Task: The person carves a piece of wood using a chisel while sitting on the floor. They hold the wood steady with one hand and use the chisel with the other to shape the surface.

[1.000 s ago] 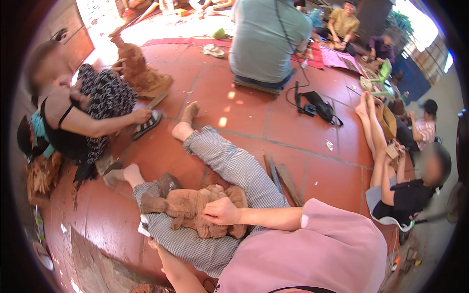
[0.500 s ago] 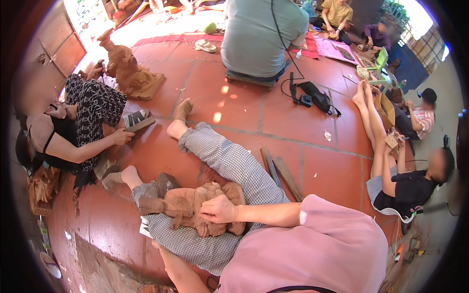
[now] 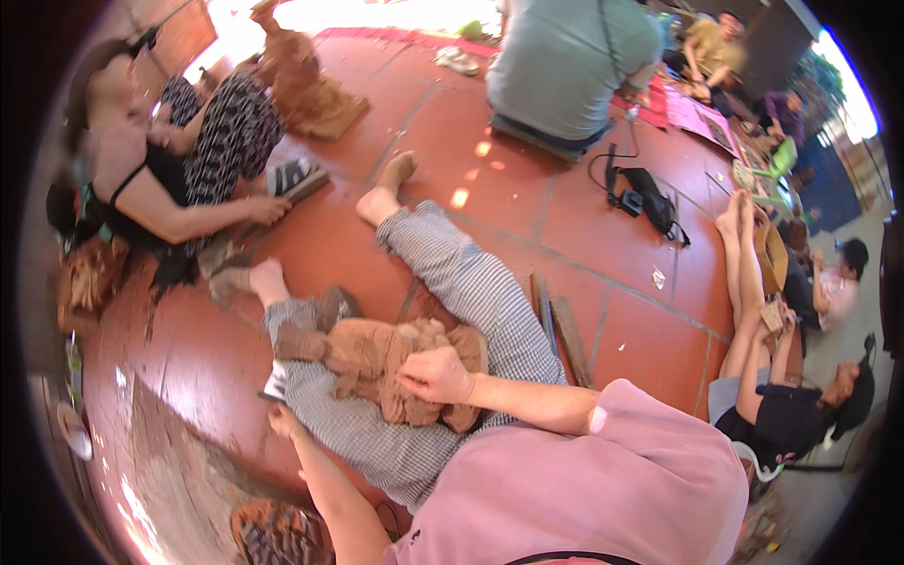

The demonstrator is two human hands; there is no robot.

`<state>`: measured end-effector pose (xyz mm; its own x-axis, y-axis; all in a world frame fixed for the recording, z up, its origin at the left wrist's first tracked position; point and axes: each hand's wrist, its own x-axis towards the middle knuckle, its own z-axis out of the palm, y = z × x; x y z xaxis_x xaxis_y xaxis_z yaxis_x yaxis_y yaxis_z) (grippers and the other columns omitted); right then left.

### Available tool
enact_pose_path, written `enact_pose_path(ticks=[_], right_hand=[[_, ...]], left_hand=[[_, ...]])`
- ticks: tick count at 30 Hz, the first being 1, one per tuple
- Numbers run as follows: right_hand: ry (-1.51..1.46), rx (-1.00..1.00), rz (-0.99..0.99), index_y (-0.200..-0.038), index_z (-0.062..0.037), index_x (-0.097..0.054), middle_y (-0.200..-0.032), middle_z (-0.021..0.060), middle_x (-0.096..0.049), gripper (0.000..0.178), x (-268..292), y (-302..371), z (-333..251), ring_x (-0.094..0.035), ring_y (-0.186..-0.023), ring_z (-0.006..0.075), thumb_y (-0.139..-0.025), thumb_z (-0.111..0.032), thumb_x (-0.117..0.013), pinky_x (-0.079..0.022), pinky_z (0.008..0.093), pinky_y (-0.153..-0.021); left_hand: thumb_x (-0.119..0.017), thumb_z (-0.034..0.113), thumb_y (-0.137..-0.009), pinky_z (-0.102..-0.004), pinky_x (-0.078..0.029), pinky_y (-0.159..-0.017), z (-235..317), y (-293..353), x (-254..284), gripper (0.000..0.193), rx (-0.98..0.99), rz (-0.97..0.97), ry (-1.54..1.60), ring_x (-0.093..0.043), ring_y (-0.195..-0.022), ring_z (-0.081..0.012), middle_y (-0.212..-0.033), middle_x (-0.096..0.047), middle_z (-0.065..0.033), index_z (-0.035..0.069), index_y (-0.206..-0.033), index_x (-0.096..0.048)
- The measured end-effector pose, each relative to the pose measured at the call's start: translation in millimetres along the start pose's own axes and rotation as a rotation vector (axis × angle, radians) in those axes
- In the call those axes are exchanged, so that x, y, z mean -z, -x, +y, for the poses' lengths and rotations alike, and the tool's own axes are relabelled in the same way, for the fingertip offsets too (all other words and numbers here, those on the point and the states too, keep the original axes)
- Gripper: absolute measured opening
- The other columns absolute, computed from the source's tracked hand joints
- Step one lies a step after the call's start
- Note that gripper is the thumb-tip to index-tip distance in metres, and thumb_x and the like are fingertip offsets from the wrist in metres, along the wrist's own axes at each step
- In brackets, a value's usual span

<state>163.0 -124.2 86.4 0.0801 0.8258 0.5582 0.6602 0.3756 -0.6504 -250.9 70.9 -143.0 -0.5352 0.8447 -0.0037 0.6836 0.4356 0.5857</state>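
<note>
Apparently for steadiness, a brown carved figure (image 3: pixel 367 350) lies across the wearer's checked trousers (image 3: pixel 480 292) beneath the curled right hand (image 3: pixel 436 375), the left hand (image 3: pixel 282 421) low beside the thigh, what either pinches being impossible to tell.

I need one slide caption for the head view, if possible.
Right hand over a carved brown figure on checked trousers, left hand out beside them.

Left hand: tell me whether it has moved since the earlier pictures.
Yes. Judged against the brown figure resting on the lap, the left hand has shifted somewhat leftward.
</note>
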Motion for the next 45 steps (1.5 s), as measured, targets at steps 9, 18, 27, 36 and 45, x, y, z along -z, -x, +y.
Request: enact_pose_path(ticks=[9, 18, 27, 36, 45], right_hand=[[-0.651, -0.866, 0.007, -0.1, 0.0005, -0.067, -0.081, 0.0021, -0.068, 0.012, 22, -10, -1, -0.062, -0.066, 0.0066, -0.099, -0.012, -0.065, -0.05, 0.0212, -0.059], [-0.837, -0.883, -0.129, -0.1, -0.0011, -0.067, -0.08, 0.0014, -0.068, 0.014, 38, -30, -12, -0.061, -0.067, 0.0069, -0.1, -0.015, -0.065, -0.049, 0.0208, -0.062], [-0.667, -0.912, -0.403, -0.111, 0.0011, -0.067, -0.086, 0.0013, -0.068, 0.019, 47, -46, -26, -0.063, -0.069, 0.0079, -0.095, -0.006, -0.07, -0.052, 0.0221, -0.063], [-0.75, -0.851, 0.009, -0.106, 0.0026, -0.064, -0.092, 0.0102, -0.07, 0.013, 72, -21, 18, -0.071, -0.078, 0.0162, -0.096, -0.004, -0.068, -0.059, 0.0276, -0.072], [-0.453, -0.794, -0.295, -0.11, 0.0043, -0.068, -0.092, 0.0116, -0.074, 0.018, 36, -29, 29, -0.071, -0.083, 0.0144, -0.096, -0.007, -0.066, -0.056, 0.0258, -0.077]], left_hand=[[-0.075, 0.005, -0.09, -0.0289, -0.055, -0.084, 220, 157, 118, 0.015, -0.484, 0.032, 0.624, -0.067, -0.091, -0.0133, -0.096, -0.073, -0.006, -0.001, -0.103, -0.071], [-0.076, 0.01, -0.091, -0.0191, -0.049, -0.067, 273, 200, 122, 0.032, 0.097, -0.85, 1.292, -0.063, -0.079, -0.0056, -0.096, -0.072, -0.0008, 0.0, -0.12, -0.067], [-0.073, 0.004, -0.09, -0.0249, -0.057, -0.076, 299, 263, 120, 0.022, -0.154, -0.802, 1.14, -0.069, -0.086, -0.0112, -0.095, -0.073, -0.004, -0.001, -0.111, -0.071], [-0.071, 0.006, -0.08, -0.051, -0.041, -0.11, 243, 344, 113, 0.036, -0.889, -0.383, 0.657, -0.059, -0.126, -0.0331, -0.129, -0.064, -0.0123, 0.008, -0.116, -0.069], [-0.068, 0.014, -0.079, -0.0496, -0.029, -0.119, 208, 364, 78, 0.021, -1.124, -0.251, 0.387, -0.053, -0.135, -0.0245, -0.14, -0.062, -0.0054, 0.016, -0.099, -0.073]])
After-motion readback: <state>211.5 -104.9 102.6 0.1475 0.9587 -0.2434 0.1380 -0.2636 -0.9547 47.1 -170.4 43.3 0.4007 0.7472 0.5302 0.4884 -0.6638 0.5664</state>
